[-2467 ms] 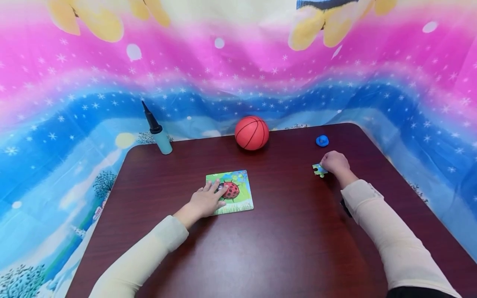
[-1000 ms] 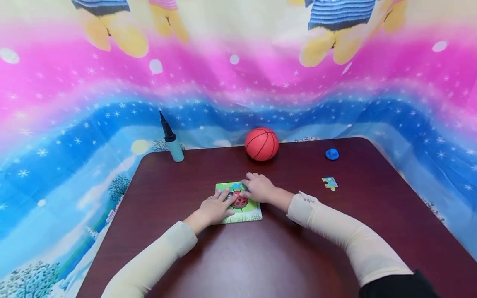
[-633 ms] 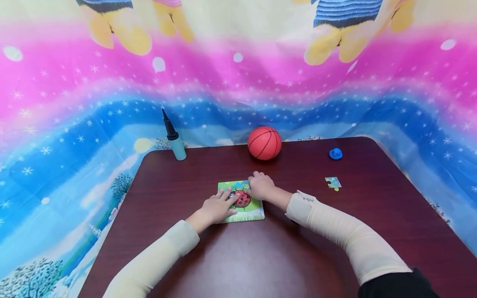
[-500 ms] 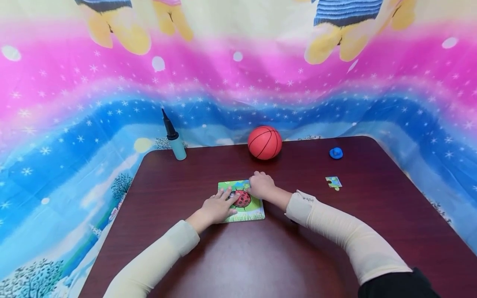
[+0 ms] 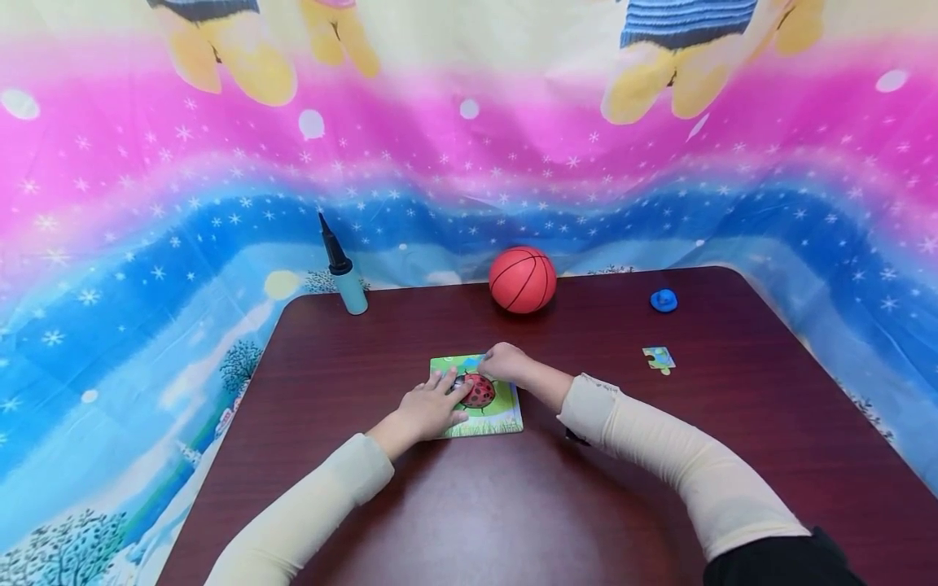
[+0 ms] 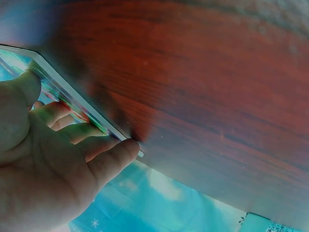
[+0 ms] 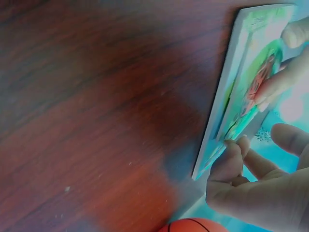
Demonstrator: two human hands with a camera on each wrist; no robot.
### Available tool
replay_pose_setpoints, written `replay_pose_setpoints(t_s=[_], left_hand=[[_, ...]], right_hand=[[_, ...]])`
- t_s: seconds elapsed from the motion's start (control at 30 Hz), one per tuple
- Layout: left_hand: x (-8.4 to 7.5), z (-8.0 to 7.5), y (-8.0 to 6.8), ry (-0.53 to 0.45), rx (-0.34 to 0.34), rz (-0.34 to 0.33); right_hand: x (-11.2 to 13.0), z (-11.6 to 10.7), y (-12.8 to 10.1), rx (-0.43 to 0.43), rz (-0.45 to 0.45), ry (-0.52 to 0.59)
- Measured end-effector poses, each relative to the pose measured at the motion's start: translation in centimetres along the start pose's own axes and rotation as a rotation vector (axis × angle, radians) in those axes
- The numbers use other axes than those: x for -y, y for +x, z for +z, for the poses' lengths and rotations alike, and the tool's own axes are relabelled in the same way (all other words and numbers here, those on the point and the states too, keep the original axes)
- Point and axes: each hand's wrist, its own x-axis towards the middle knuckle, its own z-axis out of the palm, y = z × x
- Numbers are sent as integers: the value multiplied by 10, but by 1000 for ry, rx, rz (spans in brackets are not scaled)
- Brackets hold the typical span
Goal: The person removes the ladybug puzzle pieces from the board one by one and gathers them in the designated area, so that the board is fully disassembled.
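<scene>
A ladybug jigsaw puzzle lies flat in its tray in the middle of the table. My left hand rests with spread fingers over its left side, fingertips on the ladybug's head. In the left wrist view, the little finger reaches the tray's edge. My right hand is at the puzzle's far right corner, its fingers curled. Seen from the right wrist, thumb and index fingertips come together on a puzzle piece at the picture's edge, mostly hidden by them. A loose puzzle piece lies to the right.
A red basketball-patterned ball sits near the far edge of the brown table. A teal hand pump with a black nozzle stands at the far left. At the far right lies a small blue hat-shaped object.
My right hand has come from beside the loose piece at the right to the puzzle's far right corner, and its fingers have since curled in. My left hand has stayed on the puzzle.
</scene>
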Motion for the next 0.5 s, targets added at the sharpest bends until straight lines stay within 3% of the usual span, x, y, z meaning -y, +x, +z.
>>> replay_pose_setpoints(t_s=[0.4,0.5], left_hand=[[0,0,2,-11,7,-15],[0,1,1,-7,-1,-17]], right_hand=[[0,-5,10,97,235,484],[1,-6,13,96,270,547]])
